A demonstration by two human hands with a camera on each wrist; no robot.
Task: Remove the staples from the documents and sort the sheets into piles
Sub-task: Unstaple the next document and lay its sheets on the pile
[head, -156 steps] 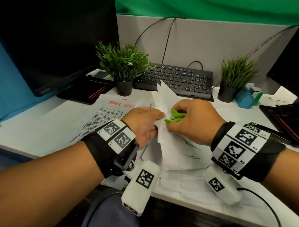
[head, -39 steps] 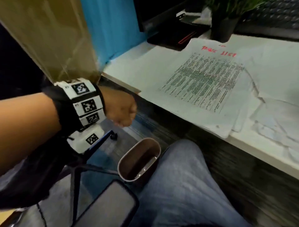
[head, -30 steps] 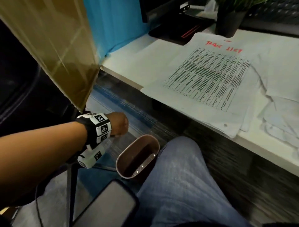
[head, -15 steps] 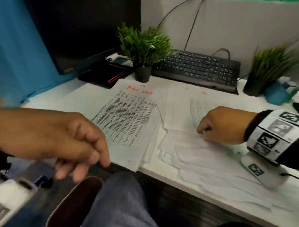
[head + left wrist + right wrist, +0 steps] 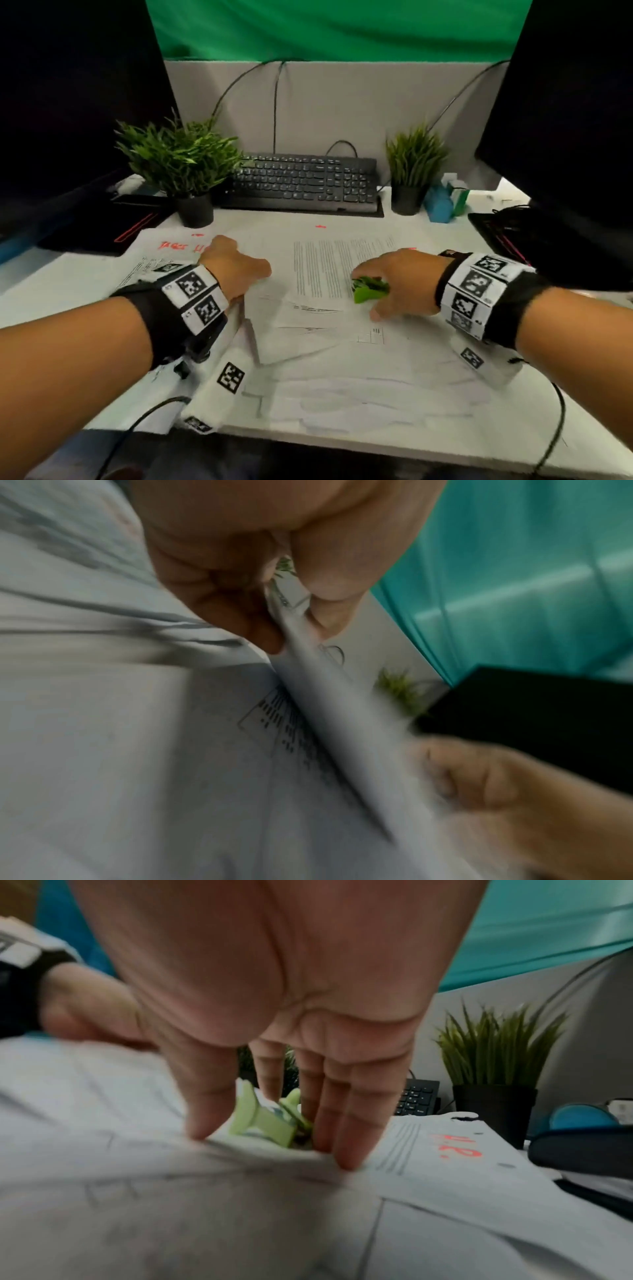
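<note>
— While both hands are over the papers, what is the left hand [image 5: 236, 265] doing?

— It pinches the edge of a sheet [image 5: 329, 696] between thumb and curled fingers [image 5: 240, 607]; the left wrist view shows the paper lifted off the page with printed rows below it. That view is blurred, so I cannot tell whether it is one sheet or several.

— And the right hand [image 5: 399, 281]?

— It hangs over the green staple remover [image 5: 368, 289], fingers pointing down. The thumb [image 5: 209, 1096] is on one side of the remover [image 5: 267, 1118] and the other fingers on the other, tips touching the paper. Whether they grip the remover or only bracket it, I cannot tell.

— Where do the documents lie?

— Spread on the white desk [image 5: 68, 274] before the keyboard [image 5: 301, 183]. A page with dense text [image 5: 329, 267] lies between the hands, a list with a red heading [image 5: 164, 253] is at the left, and loose sheets [image 5: 359, 377] overlap toward the near edge.

— Anything else there?

— Two potted plants [image 5: 185, 168] flank the keyboard, a blue object [image 5: 440, 204] sits beside the right one, and a dark monitor [image 5: 78, 102] stands at each side.
</note>
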